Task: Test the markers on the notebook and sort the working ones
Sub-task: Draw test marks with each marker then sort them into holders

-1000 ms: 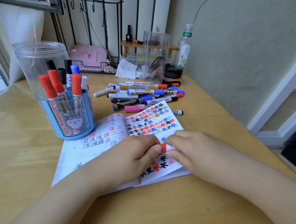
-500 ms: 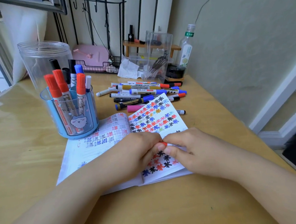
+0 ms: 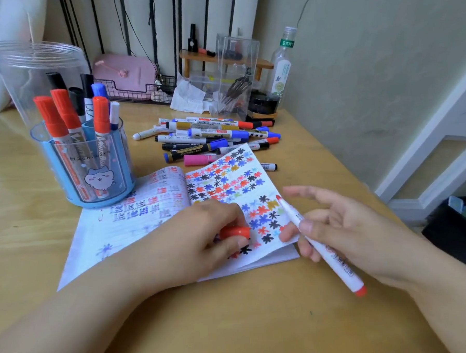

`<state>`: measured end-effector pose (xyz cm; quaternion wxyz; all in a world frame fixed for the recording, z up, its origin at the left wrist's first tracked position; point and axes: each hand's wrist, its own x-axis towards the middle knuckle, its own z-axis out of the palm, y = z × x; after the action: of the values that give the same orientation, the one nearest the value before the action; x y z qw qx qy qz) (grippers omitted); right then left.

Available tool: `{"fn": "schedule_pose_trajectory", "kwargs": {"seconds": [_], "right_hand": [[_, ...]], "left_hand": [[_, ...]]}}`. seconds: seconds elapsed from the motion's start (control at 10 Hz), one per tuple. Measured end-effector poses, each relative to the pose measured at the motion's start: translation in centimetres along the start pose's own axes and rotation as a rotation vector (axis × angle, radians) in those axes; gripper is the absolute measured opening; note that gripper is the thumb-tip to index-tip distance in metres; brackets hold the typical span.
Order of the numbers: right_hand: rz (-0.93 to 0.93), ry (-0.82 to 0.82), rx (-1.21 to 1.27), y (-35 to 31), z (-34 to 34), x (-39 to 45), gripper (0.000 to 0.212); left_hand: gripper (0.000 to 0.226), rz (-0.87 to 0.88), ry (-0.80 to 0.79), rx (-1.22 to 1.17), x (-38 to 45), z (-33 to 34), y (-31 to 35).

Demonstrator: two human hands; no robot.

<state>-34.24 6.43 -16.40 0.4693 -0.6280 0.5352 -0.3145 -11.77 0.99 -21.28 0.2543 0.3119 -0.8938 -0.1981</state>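
Right hand (image 3: pixel 345 232) pinching uncapped red marker (image 3: pixel 320 243), tip aimed at notebook (image 3: pixel 153 221) page toward worktop's far edge; left hand (image 3: pixel 202 240) pinches cap (image 3: pixel 234 232)

Glossy wood table (image 3: pixel 234 324); clear plastic jar (image 3: pixel 32 68); matt paper notebook (image 3: pixel 126 230).
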Motion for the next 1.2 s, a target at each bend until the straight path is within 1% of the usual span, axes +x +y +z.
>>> {"fn": "schedule_pose_trajectory", "kwargs": {"seconds": [0.1, 0.2, 0.3, 0.4, 0.5, 0.6, 0.7, 0.8, 0.9, 1.0, 1.1, 1.2], "right_hand": [[-0.026, 0.147, 0.301, 0.5, 0.0, -0.7, 0.024], [0.015, 0.151, 0.623, 1.5, 0.0, -0.7, 0.022], [0.009, 0.120, 0.684, 2.8, 0.3, -0.4, 0.014], [-0.030, 0.149, 0.444, 3.9, 0.7, 0.1, 0.019], [-0.024, 0.335, 0.156, 4.6, 1.0, 0.7, 0.027], [-0.024, 0.432, 0.035, 4.8, 1.0, 1.1, 0.034], [-0.012, 0.480, -0.073, 4.9, 0.9, 1.1, 0.026], [-0.044, 0.494, -0.111, 5.1, 1.1, 1.1, 0.026], [-0.075, 0.506, -0.161, 5.1, 1.3, 1.0, 0.030], [-0.075, 0.491, -0.183, 5.1, 1.3, 1.0, 0.030], [-0.061, 0.459, -0.190, 5.0, 1.4, 1.0, 0.031], [-0.062, 0.455, -0.215, 4.9, 1.4, 1.0, 0.033]], "left_hand": [[0.022, 0.043, -0.090, 0.016, 0.1, 0.7, -0.2], [0.030, 0.064, -0.112, 0.030, 0.2, 1.0, -0.6], [0.028, 0.058, -0.131, 0.035, 0.2, 1.2, -0.8], [0.029, 0.049, -0.154, 0.037, 0.3, 1.3, -0.9], [0.030, 0.039, -0.150, 0.056, 0.3, 1.5, -0.8], [0.029, 0.061, -0.151, 0.097, 0.2, 2.0, -0.3], [0.023, 0.078, -0.174, 0.127, 0.3, 2.2, 0.2], [0.024, 0.061, -0.174, 0.123, 0.2, 2.2, 0.4], [0.058, -0.007, -0.272, 0.210, 1.2, 1.9, 1.3], [0.104, -0.214, -0.389, 0.324, 1.8, 2.1, 1.9], [0.103, -0.173, -0.409, 0.295, 1.7, 2.1, 1.9], [0.114, -0.103, -0.324, 0.269, 1.3, 2.9, 0.2]]}}
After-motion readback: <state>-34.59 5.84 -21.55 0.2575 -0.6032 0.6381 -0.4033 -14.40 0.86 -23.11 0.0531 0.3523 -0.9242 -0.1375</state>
